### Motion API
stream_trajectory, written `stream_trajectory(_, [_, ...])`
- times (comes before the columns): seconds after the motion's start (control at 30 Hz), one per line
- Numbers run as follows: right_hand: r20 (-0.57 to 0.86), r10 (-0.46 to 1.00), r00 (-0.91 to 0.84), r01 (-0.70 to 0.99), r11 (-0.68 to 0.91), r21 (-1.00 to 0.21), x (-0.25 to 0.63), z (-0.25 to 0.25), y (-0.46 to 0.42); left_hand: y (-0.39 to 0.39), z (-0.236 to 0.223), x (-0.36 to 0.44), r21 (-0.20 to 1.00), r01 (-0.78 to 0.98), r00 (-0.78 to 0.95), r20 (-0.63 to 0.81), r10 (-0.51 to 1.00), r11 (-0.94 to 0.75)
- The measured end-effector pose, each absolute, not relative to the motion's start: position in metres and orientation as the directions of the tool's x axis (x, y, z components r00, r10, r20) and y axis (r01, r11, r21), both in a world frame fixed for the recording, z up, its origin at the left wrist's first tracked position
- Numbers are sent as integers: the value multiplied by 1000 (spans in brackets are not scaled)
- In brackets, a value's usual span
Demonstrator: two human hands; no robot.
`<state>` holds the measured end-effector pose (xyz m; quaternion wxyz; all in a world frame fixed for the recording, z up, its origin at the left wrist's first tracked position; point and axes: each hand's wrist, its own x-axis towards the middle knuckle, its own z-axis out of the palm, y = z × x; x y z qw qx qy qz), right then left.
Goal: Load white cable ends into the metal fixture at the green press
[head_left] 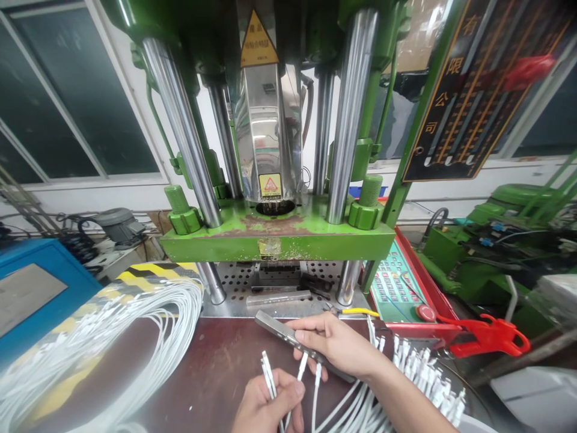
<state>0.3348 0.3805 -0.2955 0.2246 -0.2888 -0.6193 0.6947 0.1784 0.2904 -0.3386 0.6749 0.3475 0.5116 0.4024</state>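
My right hand is closed round a long grey metal bar, held slantwise over the brown table. Two white cable ends hang from the bar's underside. My left hand, just below, pinches a few white cable ends that point upward. More white cables run from under my right wrist to the bottom edge.
A green vertical press with chrome columns stands behind the table, its perforated steel bed holding a mould. A big bundle of white cables lies left. A keypad panel, red clamp and white connector ends are right.
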Motion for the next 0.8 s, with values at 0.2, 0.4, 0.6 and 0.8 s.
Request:
stream_trajectory(0.2, [-123, 665, -737, 63, -114, -991, 334, -295, 381, 290, -336, 179, 889, -207, 137, -387, 912, 408])
stream_trajectory(0.4, [-110, 708, -697, 149, -7, -989, 334, -292, 375, 293, -336, 181, 879, -226, 143, -397, 907, 420])
stream_trajectory(0.6, [-124, 712, -691, 53, -121, -991, 337, -295, 382, 291, -334, 182, 787, -463, 128, -397, 909, 409])
stream_trajectory(0.8, [-106, 721, -684, 55, -94, -994, 340, -298, 389, 287, -332, 174, 833, -352, 83, -427, 900, 428])
